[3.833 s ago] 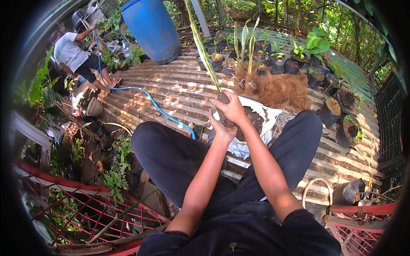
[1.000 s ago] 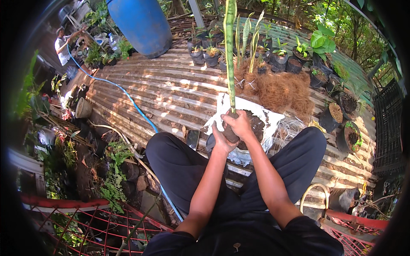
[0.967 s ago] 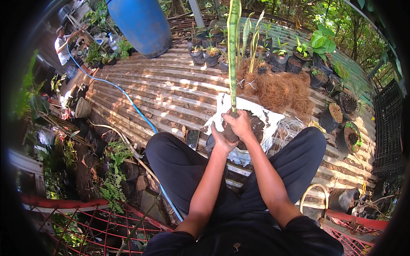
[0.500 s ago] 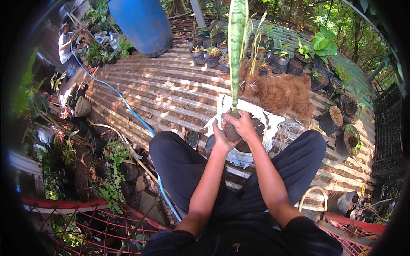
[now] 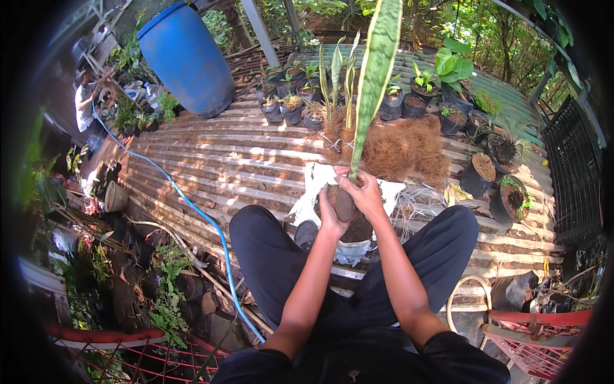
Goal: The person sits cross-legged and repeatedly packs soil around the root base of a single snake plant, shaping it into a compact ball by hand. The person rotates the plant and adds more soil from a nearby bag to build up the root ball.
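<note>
A tall snake plant leaf [image 5: 378, 77], green with pale edges, rises from a brown ball of soil [image 5: 344, 205] between my hands. My left hand [image 5: 331, 216] is closed round the left side of the ball, thumb upward. My right hand [image 5: 367, 193] wraps its top and right side, with fingers at the leaf's base. Below lies a white sack [image 5: 313, 182] bearing loose dark soil [image 5: 359, 229]. A dark rounded object [image 5: 306, 234] sits left of the sack beside my knee; I cannot tell its kind.
Brown coconut fibre [image 5: 409, 150] lies beyond the sack, near two bundled snake plants [image 5: 336, 77]. Clear plastic strips [image 5: 419, 208] are at the right. Black potted plants [image 5: 453, 118] line the back and right. A blue hose [image 5: 185, 205] and barrel [image 5: 185, 61] are left; a person [image 5: 85, 102] stands far left.
The view has shifted, and the leaf now leans to the right instead of standing nearly upright. My right fingers have moved round the leaf's base; both hands still hold the soil ball.
</note>
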Action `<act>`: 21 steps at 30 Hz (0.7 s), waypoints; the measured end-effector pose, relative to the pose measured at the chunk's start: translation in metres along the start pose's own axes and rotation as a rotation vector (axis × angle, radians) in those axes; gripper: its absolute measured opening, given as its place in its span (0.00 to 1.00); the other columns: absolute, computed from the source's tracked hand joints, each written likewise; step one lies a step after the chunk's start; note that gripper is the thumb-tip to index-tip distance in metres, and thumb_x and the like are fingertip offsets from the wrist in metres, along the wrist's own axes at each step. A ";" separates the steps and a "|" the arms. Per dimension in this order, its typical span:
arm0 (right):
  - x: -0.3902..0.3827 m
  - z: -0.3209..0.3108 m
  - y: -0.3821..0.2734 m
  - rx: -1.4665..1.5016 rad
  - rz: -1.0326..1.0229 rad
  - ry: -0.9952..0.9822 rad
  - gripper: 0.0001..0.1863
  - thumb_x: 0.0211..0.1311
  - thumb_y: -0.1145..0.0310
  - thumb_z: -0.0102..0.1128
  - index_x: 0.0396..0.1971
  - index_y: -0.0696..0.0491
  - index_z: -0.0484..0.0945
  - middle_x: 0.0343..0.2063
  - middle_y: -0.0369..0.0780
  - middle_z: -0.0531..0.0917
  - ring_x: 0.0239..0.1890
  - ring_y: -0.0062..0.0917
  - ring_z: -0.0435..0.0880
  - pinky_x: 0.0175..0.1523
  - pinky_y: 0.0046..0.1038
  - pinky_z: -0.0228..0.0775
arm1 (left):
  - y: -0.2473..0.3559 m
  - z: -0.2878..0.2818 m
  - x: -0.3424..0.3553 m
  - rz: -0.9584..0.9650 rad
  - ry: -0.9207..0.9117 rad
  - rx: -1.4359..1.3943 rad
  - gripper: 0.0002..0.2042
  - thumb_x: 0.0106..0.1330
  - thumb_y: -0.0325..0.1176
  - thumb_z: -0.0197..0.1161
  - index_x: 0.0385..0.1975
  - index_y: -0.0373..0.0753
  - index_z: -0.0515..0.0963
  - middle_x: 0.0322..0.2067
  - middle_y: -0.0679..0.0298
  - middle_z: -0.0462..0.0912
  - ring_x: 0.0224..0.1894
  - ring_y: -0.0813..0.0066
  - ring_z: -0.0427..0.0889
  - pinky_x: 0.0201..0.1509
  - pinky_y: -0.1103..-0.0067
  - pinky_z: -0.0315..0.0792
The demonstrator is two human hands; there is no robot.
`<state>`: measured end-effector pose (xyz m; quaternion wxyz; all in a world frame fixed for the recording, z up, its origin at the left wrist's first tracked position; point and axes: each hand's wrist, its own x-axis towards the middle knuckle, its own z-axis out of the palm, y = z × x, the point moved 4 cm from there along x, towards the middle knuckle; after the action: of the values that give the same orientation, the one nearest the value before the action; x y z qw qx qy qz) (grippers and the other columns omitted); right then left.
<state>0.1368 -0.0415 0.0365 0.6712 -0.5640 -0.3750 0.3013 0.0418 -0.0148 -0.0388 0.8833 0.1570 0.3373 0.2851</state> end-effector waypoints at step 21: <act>-0.008 -0.042 0.022 0.184 0.253 0.347 0.20 0.70 0.55 0.62 0.28 0.58 0.79 0.26 0.41 0.84 0.30 0.22 0.83 0.39 0.24 0.74 | -0.025 0.002 0.012 0.088 0.119 0.038 0.36 0.69 0.69 0.39 0.42 0.38 0.77 0.44 0.58 0.83 0.47 0.65 0.81 0.54 0.68 0.73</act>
<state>0.1687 -0.0665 0.0101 0.7310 -0.5864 -0.1511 0.3145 0.0600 -0.0278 -0.0553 0.8452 0.1712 0.3871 0.3263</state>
